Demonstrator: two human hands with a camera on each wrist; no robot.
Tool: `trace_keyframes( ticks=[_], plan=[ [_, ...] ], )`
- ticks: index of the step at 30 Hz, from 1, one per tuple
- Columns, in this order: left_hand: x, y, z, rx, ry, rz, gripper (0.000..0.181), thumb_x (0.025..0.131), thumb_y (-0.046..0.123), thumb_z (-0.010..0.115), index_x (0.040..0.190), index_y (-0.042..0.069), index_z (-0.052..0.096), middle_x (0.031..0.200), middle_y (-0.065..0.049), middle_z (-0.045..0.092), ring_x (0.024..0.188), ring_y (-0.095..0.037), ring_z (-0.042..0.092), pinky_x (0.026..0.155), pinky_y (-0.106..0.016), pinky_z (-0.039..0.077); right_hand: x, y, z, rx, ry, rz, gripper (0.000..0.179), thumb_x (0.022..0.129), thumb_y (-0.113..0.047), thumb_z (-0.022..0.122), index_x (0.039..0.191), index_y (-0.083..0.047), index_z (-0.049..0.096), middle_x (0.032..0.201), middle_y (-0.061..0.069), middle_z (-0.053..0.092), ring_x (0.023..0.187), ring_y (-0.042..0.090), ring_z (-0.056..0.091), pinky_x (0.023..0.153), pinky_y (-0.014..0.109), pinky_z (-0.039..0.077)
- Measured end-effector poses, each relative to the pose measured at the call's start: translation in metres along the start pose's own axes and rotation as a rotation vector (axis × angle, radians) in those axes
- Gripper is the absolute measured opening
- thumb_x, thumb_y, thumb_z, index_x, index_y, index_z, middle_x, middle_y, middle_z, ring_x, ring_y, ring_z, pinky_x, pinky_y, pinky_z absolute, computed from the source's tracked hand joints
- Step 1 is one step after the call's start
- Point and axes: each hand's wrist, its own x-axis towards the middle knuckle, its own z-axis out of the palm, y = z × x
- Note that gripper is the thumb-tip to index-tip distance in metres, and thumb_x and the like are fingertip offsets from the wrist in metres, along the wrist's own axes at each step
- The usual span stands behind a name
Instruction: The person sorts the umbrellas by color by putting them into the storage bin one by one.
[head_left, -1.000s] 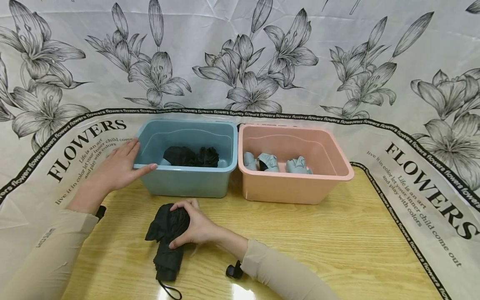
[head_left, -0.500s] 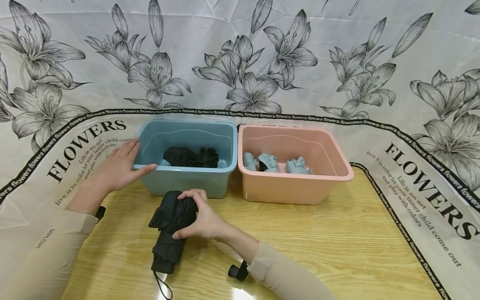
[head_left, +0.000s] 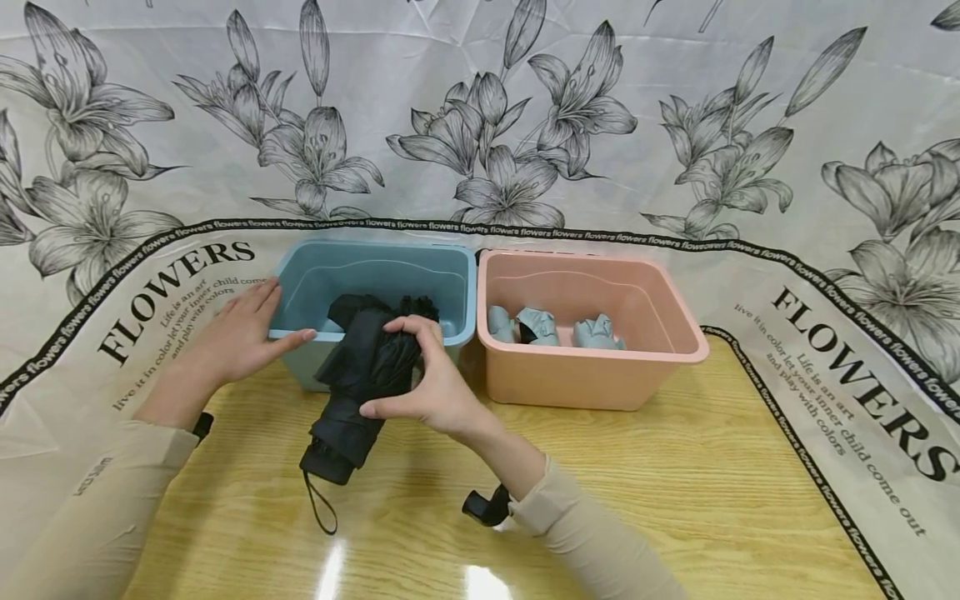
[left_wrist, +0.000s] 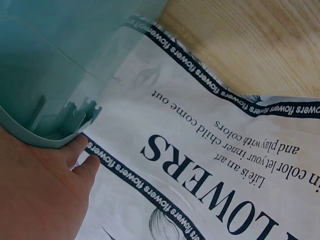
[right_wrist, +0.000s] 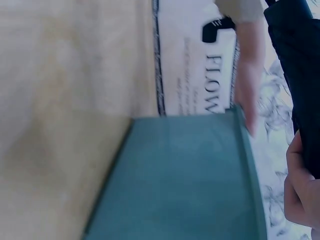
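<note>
My right hand [head_left: 442,390] grips a folded black umbrella [head_left: 358,375] between thumb and fingers. The umbrella is tilted, its handle and wrist loop toward me and its upper end overlapping the front rim of the blue bin [head_left: 382,267] in the head view. My left hand [head_left: 228,337] rests on the bin's left side, fingers straight along the rim and thumb over the front corner. Black bundled items [head_left: 422,307] lie inside the blue bin, partly hidden by the held umbrella. In the right wrist view, the dark umbrella [right_wrist: 302,85] appears at the right edge above the bin's outer wall [right_wrist: 185,170].
A pink bin [head_left: 570,379] stands right beside the blue one, with light-blue bundles [head_left: 596,332] inside. Both stand on a wood-grain table [head_left: 675,467]. A white cloth with flower print [head_left: 322,150] hangs behind. A black wrist device [head_left: 487,505] sits under my right wrist.
My right hand has lifted the black umbrella off the table area and carried it forward to the blue bin's front rim, tilting it. My left hand has stayed on the bin.
</note>
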Motion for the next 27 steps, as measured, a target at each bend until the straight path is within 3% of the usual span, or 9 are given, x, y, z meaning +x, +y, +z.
trace_keyframes(
  ticks=[8,13,19,27],
  plan=[
    [-0.001,-0.002,0.002,-0.012,0.001,-0.014,0.105,0.102,0.069,0.045,0.160,-0.014,0.017,0.169,-0.032,0.012,0.155,-0.051,0.012,0.124,-0.067,0.013,0.036,-0.015,-0.027,0.035,0.085,-0.044,0.085,0.077,-0.003,0.090,0.146,-0.022,0.046,0.161,0.002,0.020,0.141,0.024,0.036,0.117,0.049,0.038],
    [-0.001,-0.003,0.003,-0.011,-0.001,-0.017,0.105,0.102,0.070,0.045,0.160,-0.013,0.017,0.169,-0.031,0.010,0.155,-0.051,0.011,0.124,-0.067,0.013,0.068,-0.021,-0.041,0.000,0.146,-0.024,0.085,0.079,-0.009,0.091,0.148,-0.026,0.045,0.162,-0.002,0.022,0.146,0.022,0.032,0.119,0.048,0.036],
    [0.000,-0.003,0.002,-0.013,-0.009,-0.020,0.106,0.101,0.071,0.044,0.161,-0.012,0.016,0.170,-0.031,0.008,0.156,-0.051,0.011,0.124,-0.067,0.012,0.105,-0.018,-0.049,-0.056,0.227,0.036,0.083,0.080,-0.015,0.092,0.149,-0.025,0.046,0.163,0.000,0.018,0.152,0.020,0.021,0.123,0.047,0.030],
    [0.001,-0.002,0.001,-0.018,-0.009,-0.016,0.106,0.101,0.070,0.043,0.161,-0.013,0.016,0.169,-0.032,0.010,0.155,-0.052,0.011,0.124,-0.067,0.012,0.146,-0.001,-0.047,-0.157,0.269,0.146,0.082,0.078,-0.013,0.094,0.145,-0.022,0.048,0.161,0.005,0.018,0.146,0.027,0.030,0.117,0.045,0.040]
  ],
)
